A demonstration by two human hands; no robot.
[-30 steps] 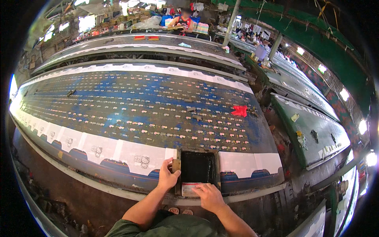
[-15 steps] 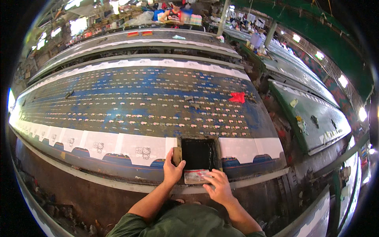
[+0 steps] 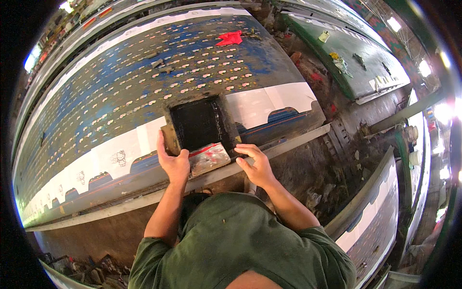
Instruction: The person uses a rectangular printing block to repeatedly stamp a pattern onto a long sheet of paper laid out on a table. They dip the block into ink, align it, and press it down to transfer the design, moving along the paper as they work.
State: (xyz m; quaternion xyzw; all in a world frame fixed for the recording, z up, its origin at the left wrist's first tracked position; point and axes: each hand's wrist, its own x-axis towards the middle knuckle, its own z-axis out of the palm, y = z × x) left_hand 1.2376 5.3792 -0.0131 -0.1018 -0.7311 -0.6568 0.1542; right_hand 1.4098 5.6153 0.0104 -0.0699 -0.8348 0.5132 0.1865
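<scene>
A screen-printing frame (image 3: pixel 233 120) with a black mesh lies at the near edge of the long print table, over the strip of white sheets. My left hand (image 3: pixel 174 164) holds its left side, thumb on the near corner. Across the frame's near end rests a squeegee (image 3: pixel 210 160), a flat pale board with red streaks, beside my left thumb. My right hand (image 3: pixel 255 166) is at the frame's near right corner, fingertips on its edge and thumb bent below. What lies under the frame is hidden.
White sheets (image 3: pixel 262 103), some with a cartoon outline, line the table's near edge. A red cloth (image 3: pixel 229 38) and dark scraps (image 3: pixel 159 63) lie farther up the table. A green-sided table (image 3: pixel 356 62) stands to the right. A rail (image 3: pixel 284 148) runs along the near side.
The view has turned and tipped downward, so the table now slants. My right hand has gone from the squeegee to the frame's right corner. My left hand still holds the left side.
</scene>
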